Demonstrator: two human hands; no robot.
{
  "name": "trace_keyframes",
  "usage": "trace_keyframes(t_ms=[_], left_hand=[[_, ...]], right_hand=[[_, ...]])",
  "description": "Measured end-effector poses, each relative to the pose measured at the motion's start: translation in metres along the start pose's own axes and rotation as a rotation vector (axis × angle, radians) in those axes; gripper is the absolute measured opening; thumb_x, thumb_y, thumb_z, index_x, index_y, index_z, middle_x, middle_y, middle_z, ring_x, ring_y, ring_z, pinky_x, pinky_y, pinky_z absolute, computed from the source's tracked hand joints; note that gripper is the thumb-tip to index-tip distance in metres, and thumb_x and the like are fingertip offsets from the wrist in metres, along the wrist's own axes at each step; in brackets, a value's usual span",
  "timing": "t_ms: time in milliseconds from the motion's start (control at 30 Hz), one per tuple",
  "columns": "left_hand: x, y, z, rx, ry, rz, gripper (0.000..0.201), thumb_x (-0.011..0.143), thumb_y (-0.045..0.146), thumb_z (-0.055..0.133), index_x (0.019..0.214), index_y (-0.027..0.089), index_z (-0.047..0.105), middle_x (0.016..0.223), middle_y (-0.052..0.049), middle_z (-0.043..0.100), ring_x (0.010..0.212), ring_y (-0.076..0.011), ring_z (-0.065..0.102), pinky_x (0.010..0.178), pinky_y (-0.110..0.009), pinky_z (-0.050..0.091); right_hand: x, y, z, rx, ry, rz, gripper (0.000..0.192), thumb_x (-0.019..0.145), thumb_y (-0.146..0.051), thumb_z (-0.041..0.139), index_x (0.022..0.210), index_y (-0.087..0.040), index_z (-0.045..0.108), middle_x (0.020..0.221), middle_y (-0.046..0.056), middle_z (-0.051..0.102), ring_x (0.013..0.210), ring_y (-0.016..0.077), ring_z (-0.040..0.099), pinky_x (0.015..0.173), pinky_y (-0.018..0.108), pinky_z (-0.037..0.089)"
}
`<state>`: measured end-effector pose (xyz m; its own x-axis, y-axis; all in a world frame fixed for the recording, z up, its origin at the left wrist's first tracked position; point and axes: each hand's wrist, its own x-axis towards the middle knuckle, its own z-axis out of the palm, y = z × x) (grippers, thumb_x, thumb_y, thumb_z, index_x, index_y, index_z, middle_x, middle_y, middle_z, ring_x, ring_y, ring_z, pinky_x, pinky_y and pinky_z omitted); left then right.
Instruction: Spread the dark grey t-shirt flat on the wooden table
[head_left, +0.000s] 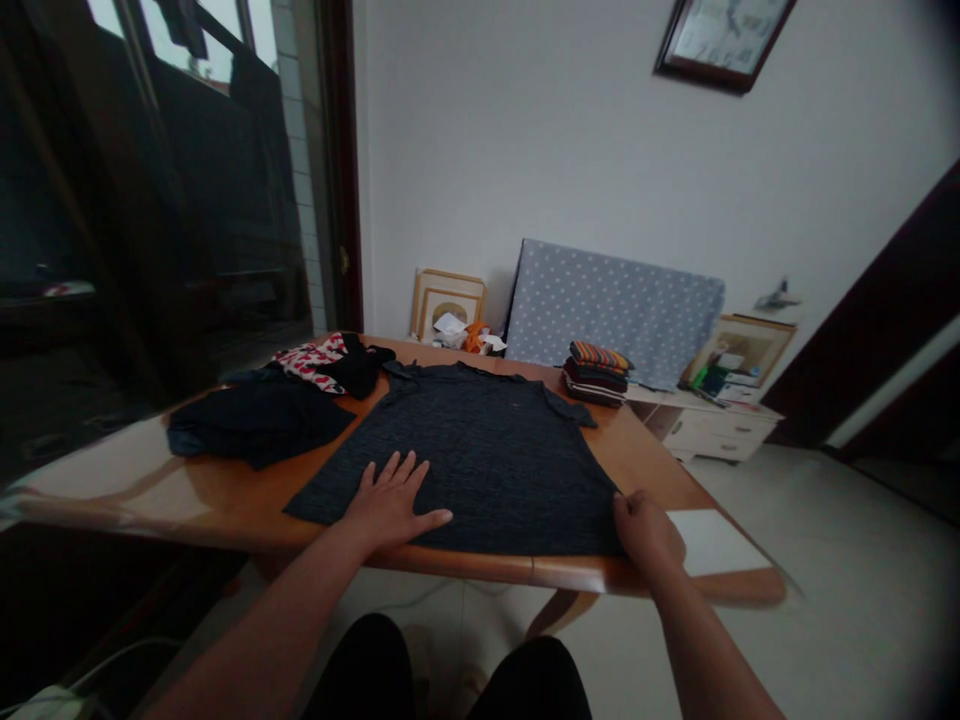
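Fingers of left hand (391,500) lie spread flat on dark shirt (480,450); right hand (646,530) fingers curl closed, pinching its hem corner.

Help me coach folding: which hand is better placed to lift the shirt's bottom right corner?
Right. The right hand is already closed at the dark shirt's bottom right corner by the table edge. The left hand lies flat, fingers spread, on the hem's left part.

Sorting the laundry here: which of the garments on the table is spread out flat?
The dark grey T-shirt in the middle, under both hands. The dark garment and red-and-white one lie bunched; those at far right are stacked folded.
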<state>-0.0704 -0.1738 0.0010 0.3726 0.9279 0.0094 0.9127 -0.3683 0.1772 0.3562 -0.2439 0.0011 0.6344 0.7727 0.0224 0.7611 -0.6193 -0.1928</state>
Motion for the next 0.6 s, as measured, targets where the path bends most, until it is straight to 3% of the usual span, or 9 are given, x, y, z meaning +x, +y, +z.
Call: trace_keyframes(t_ms=[300, 600], left_hand=[[-0.005, -0.004, -0.001, 0.014, -0.026, 0.012, 0.106, 0.074, 0.091, 0.033, 0.159, 0.028, 0.023, 0.165, -0.011, 0.011, 0.152, -0.0401, 0.002, 0.113, -0.07, 0.002], [-0.008, 0.0, -0.007, 0.007, -0.047, -0.004, 0.107, 0.074, 0.091, 0.033, 0.159, 0.027, 0.023, 0.165, -0.012, 0.01, 0.152, -0.0398, 0.001, 0.113, -0.07, 0.001]], right_hand=[[0.002, 0.014, -0.004, -0.027, -0.088, 0.037, 0.045, 0.095, -0.053, 0.034, 0.105, -0.019, 0.062, 0.107, 0.019, 0.071, 0.105, 0.0351, 0.068, 0.082, 0.046, 0.051], [-0.004, 0.017, -0.004, -0.084, -0.034, 0.028, 0.045, 0.095, -0.054, 0.034, 0.109, -0.021, 0.061, 0.102, 0.016, 0.071, 0.099, 0.0344, 0.069, 0.078, 0.046, 0.05]])
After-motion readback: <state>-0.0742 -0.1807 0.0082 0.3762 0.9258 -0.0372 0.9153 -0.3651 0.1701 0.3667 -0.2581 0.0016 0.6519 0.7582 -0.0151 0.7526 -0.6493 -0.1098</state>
